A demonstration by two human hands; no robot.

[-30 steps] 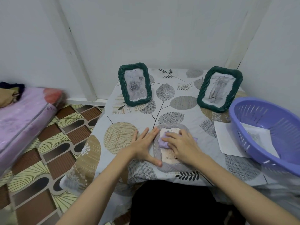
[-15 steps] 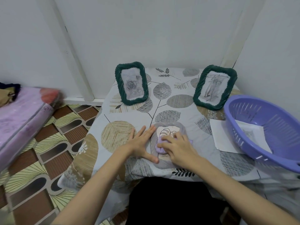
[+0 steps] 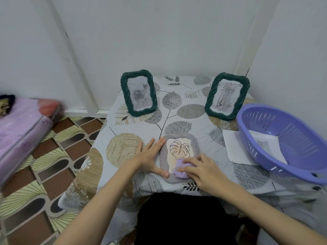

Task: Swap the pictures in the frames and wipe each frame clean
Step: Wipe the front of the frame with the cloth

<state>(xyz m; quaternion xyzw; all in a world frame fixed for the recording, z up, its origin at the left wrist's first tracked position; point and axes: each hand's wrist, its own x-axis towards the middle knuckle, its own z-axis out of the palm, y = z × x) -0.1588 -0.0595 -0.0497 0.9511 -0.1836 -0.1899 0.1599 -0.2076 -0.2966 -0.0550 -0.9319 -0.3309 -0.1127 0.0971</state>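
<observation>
One grey frame (image 3: 179, 158), flat, leaf drawing inside.

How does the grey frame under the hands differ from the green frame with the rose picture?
The grey frame lies flat at the near table edge; the green rose frame stands upright at the back. The grey frame holds a leaf line drawing; the green one a shaded rose. The grey frame is being wiped with a purple cloth; the green one is untouched. Both have rounded, rope-like borders.
</observation>
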